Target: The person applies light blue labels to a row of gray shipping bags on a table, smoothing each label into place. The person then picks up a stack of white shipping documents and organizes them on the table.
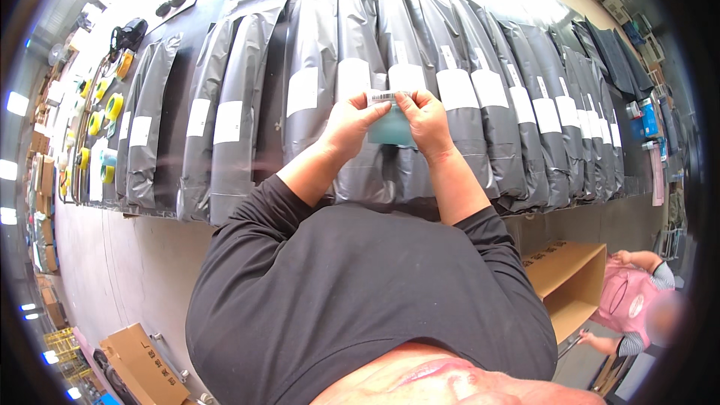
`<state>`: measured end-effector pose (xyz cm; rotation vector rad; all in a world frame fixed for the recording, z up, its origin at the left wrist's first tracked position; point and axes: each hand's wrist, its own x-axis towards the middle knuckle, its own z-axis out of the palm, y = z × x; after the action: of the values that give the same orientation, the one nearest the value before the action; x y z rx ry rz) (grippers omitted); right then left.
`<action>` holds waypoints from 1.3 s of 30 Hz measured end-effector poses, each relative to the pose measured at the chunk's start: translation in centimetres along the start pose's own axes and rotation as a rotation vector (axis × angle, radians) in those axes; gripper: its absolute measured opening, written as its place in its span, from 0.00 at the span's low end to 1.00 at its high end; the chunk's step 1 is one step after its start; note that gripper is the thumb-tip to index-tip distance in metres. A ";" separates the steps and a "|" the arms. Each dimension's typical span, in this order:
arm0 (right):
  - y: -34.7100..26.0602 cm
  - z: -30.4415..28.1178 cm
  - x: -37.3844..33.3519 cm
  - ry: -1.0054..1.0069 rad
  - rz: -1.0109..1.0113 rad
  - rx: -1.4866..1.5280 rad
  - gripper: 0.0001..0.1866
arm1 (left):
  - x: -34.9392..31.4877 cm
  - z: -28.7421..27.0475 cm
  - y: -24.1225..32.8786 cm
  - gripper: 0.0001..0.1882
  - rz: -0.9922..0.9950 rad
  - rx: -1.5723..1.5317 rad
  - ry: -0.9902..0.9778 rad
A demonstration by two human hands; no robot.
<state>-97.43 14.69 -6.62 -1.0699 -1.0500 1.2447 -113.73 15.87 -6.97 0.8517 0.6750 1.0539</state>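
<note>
Both my hands meet over the middle of the table, thumbs toward each other. Between them is a small label sheet (391, 132) with a white barcode strip along its top and a teal lower part. My left hand (351, 123) pinches its left upper edge, and my right hand (426, 121) pinches the right one. Beneath and behind them lie long grey plastic mailing bags (300, 52), side by side in a row. Most bear a white label (458, 88) partway along. The bags directly under my hands are partly hidden.
Yellow tape rolls (114, 106) hang on a rack at the left, near a black bag (129, 34) and sunglasses (171, 4). An open cardboard box (562, 274) stands at lower right beside a person in a pink apron (626, 296). Another carton (142, 366) is at lower left.
</note>
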 end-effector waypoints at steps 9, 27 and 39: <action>3.0 3.7 2.1 0.000 0.128 -0.208 0.17 | 2.9 -5.8 4.3 0.06 -0.077 -0.101 0.047; 5.3 5.5 7.6 -0.209 -0.383 -1.161 0.15 | 22.6 -14.0 6.9 0.05 -0.472 1.005 -0.298; 5.2 6.3 9.4 -0.163 -0.524 -1.155 0.14 | 22.8 -14.3 6.3 0.06 -0.423 1.005 -0.274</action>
<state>-104.21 24.48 -10.33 -1.3742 -2.1125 0.2148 -120.14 42.48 -10.62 1.5843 1.1046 0.1475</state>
